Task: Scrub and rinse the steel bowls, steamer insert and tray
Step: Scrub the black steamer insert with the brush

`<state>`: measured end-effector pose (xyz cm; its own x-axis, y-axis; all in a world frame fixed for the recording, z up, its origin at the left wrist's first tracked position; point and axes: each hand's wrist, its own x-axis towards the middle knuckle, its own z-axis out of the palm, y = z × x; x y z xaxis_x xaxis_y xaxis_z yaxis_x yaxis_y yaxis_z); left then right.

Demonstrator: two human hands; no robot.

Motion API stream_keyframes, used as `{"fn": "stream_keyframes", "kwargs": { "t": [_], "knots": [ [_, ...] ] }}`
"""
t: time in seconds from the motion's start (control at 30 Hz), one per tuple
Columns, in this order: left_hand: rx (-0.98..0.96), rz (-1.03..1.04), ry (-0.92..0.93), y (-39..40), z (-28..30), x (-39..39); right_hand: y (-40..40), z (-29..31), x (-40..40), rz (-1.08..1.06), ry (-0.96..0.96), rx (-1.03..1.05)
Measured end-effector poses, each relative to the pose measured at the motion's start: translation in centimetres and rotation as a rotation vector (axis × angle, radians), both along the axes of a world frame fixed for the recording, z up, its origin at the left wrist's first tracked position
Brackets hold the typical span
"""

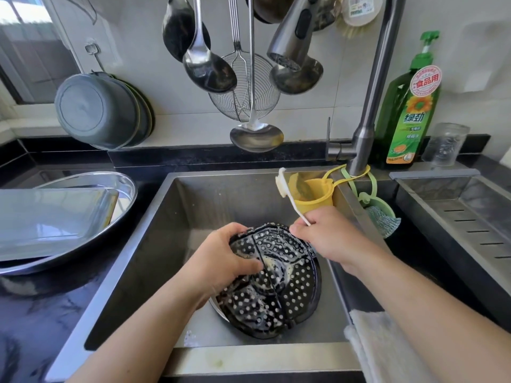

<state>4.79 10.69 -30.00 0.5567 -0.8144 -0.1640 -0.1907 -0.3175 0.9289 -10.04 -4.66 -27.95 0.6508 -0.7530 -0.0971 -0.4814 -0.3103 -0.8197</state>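
A dark perforated steamer insert (pixel 287 288), streaked with suds, stands tilted in the steel sink (pixel 193 205). My left hand (pixel 226 252) grips its upper left edge, fingers curled over the rim. My right hand (pixel 329 233) holds the handle of a white brush (pixel 284 189) at the insert's upper right edge; the brush head points up and away from the insert. A steel bowl rim shows under the insert. On the left counter a steel tray (pixel 49 219) lies inside a wide steel bowl (pixel 125 186).
The faucet spout (pixel 293 37) hangs above the sink among ladles and a wire skimmer (pixel 246 89). Steel bowls (pixel 99 109) hang on the left wall. Green detergent bottle (pixel 409 106), yellow holder (pixel 312 197), scrub pad (pixel 383 219) and drain rack (pixel 464 217) are to the right. A cloth (pixel 378 344) drapes over the sink's front right.
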Motion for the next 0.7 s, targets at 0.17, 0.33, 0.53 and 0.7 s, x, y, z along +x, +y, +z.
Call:
{"fn": "stream_keyframes", "kwargs": {
  "t": [0.17, 0.33, 0.53, 0.7],
  "knots": [
    [-0.061, 0.106, -0.149, -0.1, 0.3, 0.5, 0.0, 0.4, 0.4, -0.022, -0.110, -0.173],
    [-0.204, 0.396, 0.012, 0.4, 1.0, 2.2, 0.3, 0.3, 0.3, 0.121, 0.006, -0.325],
    [-0.272, 0.471, 0.151, 0.4, 0.8, 2.6, 0.9, 0.3, 0.4, 0.168, -0.067, -0.488],
    [-0.290, 0.412, 0.135, 0.2, 1.0, 1.6, 0.7, -0.3, 0.6, 0.163, 0.064, -0.574]
  ]
}}
